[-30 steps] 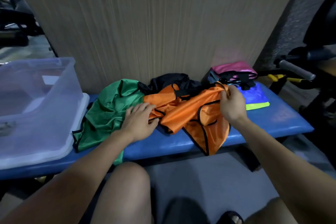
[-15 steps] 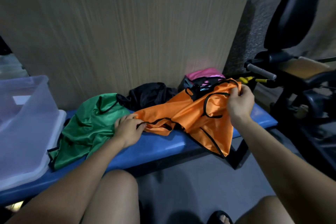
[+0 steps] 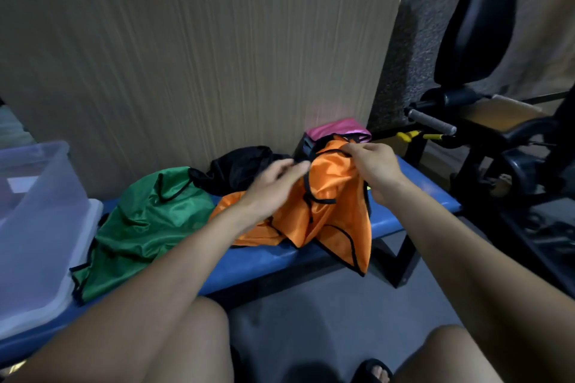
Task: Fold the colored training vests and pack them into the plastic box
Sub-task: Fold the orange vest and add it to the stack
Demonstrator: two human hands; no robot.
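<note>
An orange vest with black trim hangs bunched over the front of the blue bench. My right hand pinches its top edge and holds it up. My left hand reaches across to the vest's upper left edge with fingers loosely extended, touching the black trim. A crumpled green vest lies to the left, a black vest behind it and a pink vest at the back right. The clear plastic box stands at the bench's left end.
A wooden panel rises right behind the bench. Black gym equipment with a padded seat and a grey-gripped bar stands close on the right. My bare knees are at the bottom, with grey floor between them.
My left hand let go of the vest's lower left part near the green vest and moved up and right to the top edge. My right hand kept its hold, and the vest gathered together.
</note>
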